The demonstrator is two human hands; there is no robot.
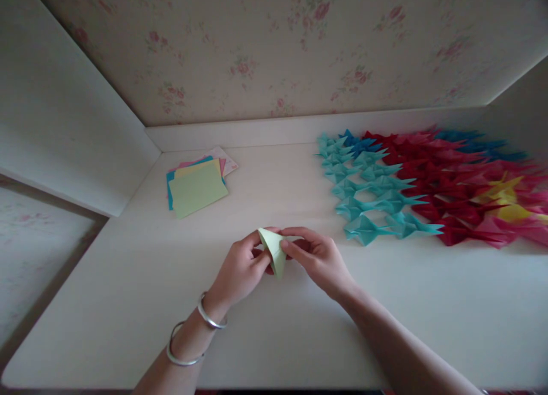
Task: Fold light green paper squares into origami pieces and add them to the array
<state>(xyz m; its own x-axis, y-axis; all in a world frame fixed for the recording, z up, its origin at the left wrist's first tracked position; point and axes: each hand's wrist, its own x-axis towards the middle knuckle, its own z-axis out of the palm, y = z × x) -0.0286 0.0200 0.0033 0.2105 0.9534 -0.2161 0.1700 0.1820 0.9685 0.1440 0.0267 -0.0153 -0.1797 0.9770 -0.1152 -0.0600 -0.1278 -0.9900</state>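
Observation:
A small piece of folded light-green paper (276, 251) is held between both hands, a little above the white table. My left hand (245, 266) grips its left side, with the thumb in front and the other fingers partly hidden behind. On the right edge, my right hand (314, 257) pinches the paper between thumb and forefinger. The folded piece looks roughly triangular, its point directed down toward me. Two silver bangles sit on my left wrist.
Back left on the white table (274, 338) lies a stack of paper sheets (199, 189), light green on top. At the right stand rows of folded paper cranes (368, 229) in turquoise, blue, red, pink and yellow. Behind is a flowered wall; a white panel borders the left.

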